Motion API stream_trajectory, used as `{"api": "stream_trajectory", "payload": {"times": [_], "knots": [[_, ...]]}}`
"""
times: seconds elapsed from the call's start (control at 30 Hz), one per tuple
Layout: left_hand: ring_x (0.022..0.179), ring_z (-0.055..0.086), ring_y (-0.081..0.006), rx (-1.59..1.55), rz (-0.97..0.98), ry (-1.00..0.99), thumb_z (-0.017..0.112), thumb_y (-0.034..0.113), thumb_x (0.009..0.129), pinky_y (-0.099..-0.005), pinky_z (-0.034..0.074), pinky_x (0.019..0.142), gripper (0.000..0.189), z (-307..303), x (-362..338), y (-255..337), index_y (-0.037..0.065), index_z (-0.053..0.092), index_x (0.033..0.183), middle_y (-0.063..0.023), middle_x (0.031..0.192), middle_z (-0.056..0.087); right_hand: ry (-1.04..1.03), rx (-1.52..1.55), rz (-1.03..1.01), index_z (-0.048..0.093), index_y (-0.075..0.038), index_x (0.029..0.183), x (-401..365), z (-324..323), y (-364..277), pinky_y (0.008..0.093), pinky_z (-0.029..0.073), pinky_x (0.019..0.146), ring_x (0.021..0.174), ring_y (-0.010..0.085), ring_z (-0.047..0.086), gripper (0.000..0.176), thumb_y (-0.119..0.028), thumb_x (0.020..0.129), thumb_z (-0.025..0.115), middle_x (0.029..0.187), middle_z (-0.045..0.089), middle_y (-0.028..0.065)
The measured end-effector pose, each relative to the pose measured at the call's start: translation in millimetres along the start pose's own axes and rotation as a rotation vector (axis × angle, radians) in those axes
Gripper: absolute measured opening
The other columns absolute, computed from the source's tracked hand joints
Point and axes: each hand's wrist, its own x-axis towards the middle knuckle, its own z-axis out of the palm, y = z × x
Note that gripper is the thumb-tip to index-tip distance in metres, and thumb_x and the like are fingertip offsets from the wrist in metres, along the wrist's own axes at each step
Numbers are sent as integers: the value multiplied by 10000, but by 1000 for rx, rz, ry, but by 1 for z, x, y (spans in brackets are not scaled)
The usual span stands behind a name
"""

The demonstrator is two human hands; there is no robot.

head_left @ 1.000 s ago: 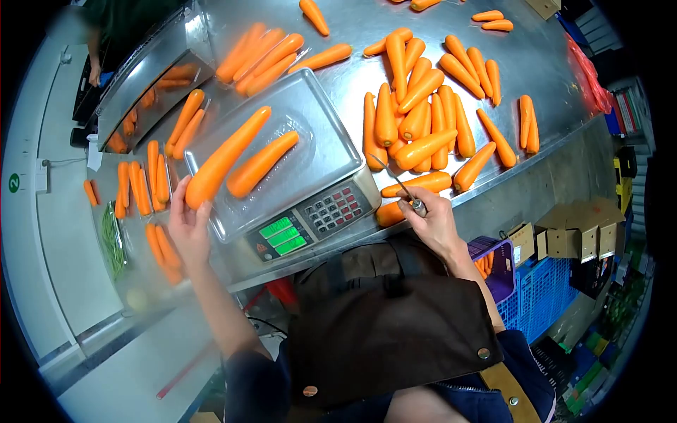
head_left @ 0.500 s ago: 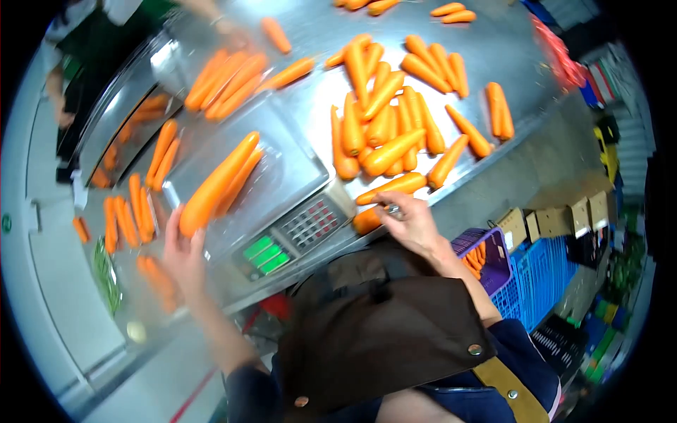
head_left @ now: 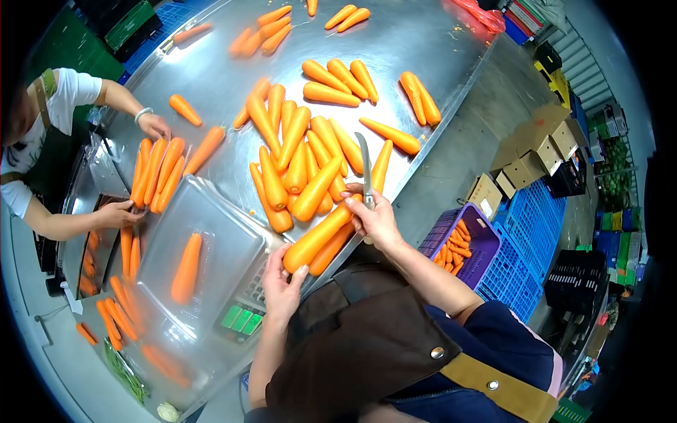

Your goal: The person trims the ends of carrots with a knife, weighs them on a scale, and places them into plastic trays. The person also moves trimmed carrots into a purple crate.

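Observation:
My left hand (head_left: 282, 285) is closed around the thick end of a large carrot (head_left: 315, 241) at the table's near edge. A small knife with a curved blade (head_left: 365, 158) is in my right hand (head_left: 377, 217), blade pointing up and away. The fingers of that hand are right at the carrot's thin tip. Partly hidden beneath the held carrot is a second carrot (head_left: 333, 249). A heap of carrots (head_left: 310, 158) lies just beyond my hands. To the left, one carrot (head_left: 187, 269) rests on the clear tray (head_left: 233, 247) of a scale with a green display (head_left: 242, 319).
Across the table (head_left: 211, 63), a co-worker's hands (head_left: 123, 213) are at a bunch of carrots (head_left: 156, 173). More carrots lie left of the scale, near bagged greens (head_left: 125, 370). A purple crate (head_left: 486, 243) of carrots and blue crates (head_left: 525, 233) stand on the floor at right.
My left hand has moved from over the scale to the right with the large carrot, leaving one on the tray. The knife blade now shows upright in my right hand. The view has turned.

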Motion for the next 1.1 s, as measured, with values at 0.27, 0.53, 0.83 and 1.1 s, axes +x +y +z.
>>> {"api": "stream_trajectory", "payload": {"times": [0.27,0.53,0.83,1.1], "knots": [[1126,548,-306,642,223,50,687,-90,721,-389,452,981,423,44,48,4,-14,567,1120,-157,1154,553,5,-162,-29,573,-5,1171,67,-33,5,210,368,412,483,44,470,266,-76,920,626,840,624,19],[1134,523,-396,907,308,98,711,-24,734,-455,442,970,351,51,62,11,-20,591,1064,-198,1180,558,-68,-424,-150,600,-2,1168,90,-41,-7,272,516,600,637,118,612,308,-62,870,647,897,667,94],[1428,275,-419,945,297,179,595,156,923,-477,218,1179,643,51,155,44,-53,321,1465,-257,1514,334,-108,-603,-309,624,-40,1146,147,-50,-45,250,456,563,610,82,564,252,-118,907,637,714,583,17],[1446,193,-452,1243,82,121,557,451,936,-509,169,1184,820,50,244,-7,-81,255,1481,-288,1553,225,-108,-607,-216,639,16,1104,154,-67,-57,331,506,788,854,219,662,274,-129,872,643,968,681,153]]}}
